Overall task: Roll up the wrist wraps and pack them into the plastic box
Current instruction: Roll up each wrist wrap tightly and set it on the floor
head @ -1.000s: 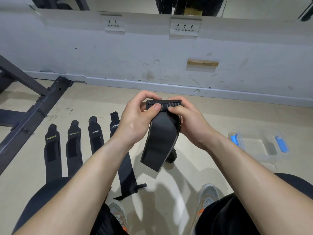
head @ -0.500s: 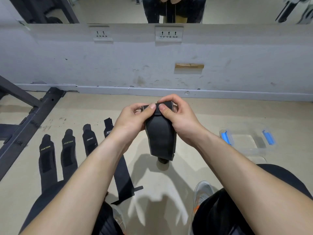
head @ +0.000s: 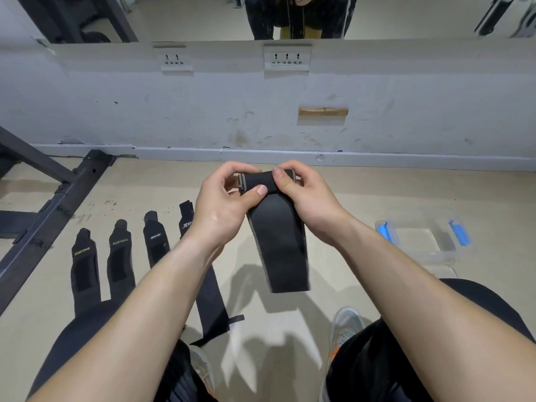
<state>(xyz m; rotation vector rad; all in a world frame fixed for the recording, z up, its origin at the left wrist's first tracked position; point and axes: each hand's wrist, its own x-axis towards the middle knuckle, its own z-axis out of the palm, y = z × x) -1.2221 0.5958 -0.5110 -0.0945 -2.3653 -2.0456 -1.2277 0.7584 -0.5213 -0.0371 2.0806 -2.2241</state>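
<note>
A black wrist wrap [head: 278,242] hangs in front of me, its top end rolled into a short tube between my hands. My left hand [head: 223,210] pinches the roll's left side with thumb on top. My right hand [head: 304,198] grips the right side, thumb pressed on the roll. The loose tail dangles free above the floor. Several more black wrist wraps [head: 119,256] lie flat in a row on the floor at the left; my left forearm partly hides the rightmost one. A clear plastic box [head: 423,236] with blue latches sits open on the floor at the right.
A dark metal rack frame [head: 55,204] runs along the floor at far left. The grey wall [head: 261,111] with sockets and a mirror above it stands close ahead. My knees and shoes [head: 345,323] fill the bottom of the view.
The roll at the wrap's top has grown thicker and the hanging tail has straightened. My thumbs have shifted over the roll. The view has tilted, showing more of the mirror.
</note>
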